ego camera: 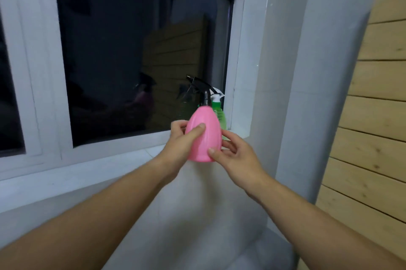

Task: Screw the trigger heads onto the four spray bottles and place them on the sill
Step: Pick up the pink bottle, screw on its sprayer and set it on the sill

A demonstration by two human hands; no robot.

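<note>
Nearest me: both forearms reach forward and meet at the window corner.
Left hand [183,140]: clamped on the left flank of the pink bottle [203,135], thumb laid across its front.
Right hand [236,155]: closed on the bottle's lower right edge, thumb tip at its base.
Pink bottle: upright, with its black trigger head [198,85] already on the neck; its base looks to hang just off the front edge of the sill [140,155], though I cannot tell for sure that it is clear of it.
Behind it: a green bottle [220,116] with a white trigger head [216,94] stands on the sill in the corner, against the window frame [239,50].
Step in hand, as I judge it: the screwing is done on this one and I am placing it.
Next move: carry it further over the sill and set it flat beside the green bottle without knocking that one, then let go with both hands.
Other two bottles: out of view.
</note>
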